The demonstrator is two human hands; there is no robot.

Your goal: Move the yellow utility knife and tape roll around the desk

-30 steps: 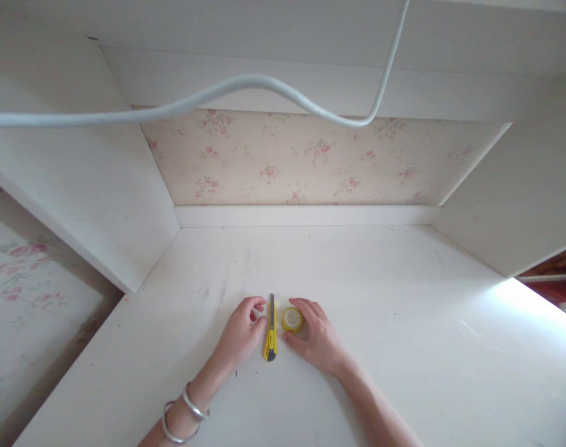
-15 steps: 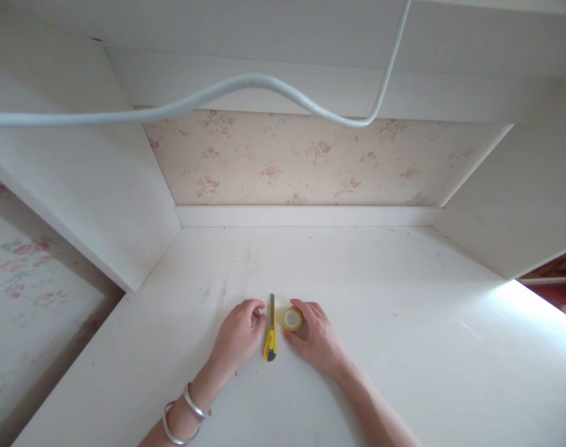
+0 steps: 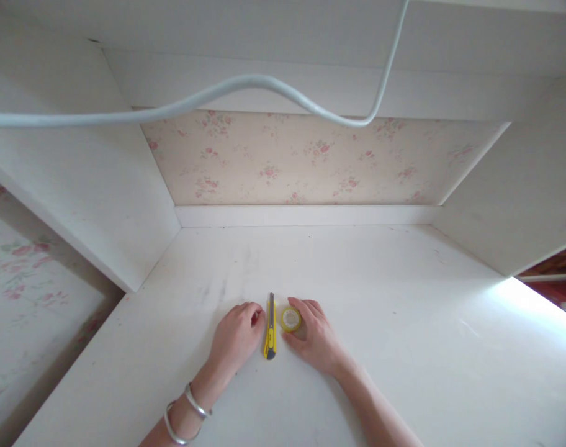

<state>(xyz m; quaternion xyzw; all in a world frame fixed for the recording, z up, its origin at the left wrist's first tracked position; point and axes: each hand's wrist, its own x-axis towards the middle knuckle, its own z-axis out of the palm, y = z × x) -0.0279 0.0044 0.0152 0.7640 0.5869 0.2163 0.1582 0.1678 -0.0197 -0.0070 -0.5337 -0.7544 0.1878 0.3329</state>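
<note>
My left hand (image 3: 236, 334) rests palm-down, fingers curled in towards the thumb, just left of the yellow-and-black cutter (image 3: 270, 329), though I cannot tell whether they pinch anything. My right thumb and forefinger arch apart round the yellow tape roll (image 3: 291, 319), grip unclear, right of the cutter on the smooth, scuffed white tabletop (image 3: 357, 267); the printing is too small to read.

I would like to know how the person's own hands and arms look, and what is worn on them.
The left hand is bare, and two smooth, silver-coloured bangles circle that forearm near the wrist. The right hand is bare too, with nothing worn at its wrist. Both forearms are uncovered as far as the picture shows.
</note>
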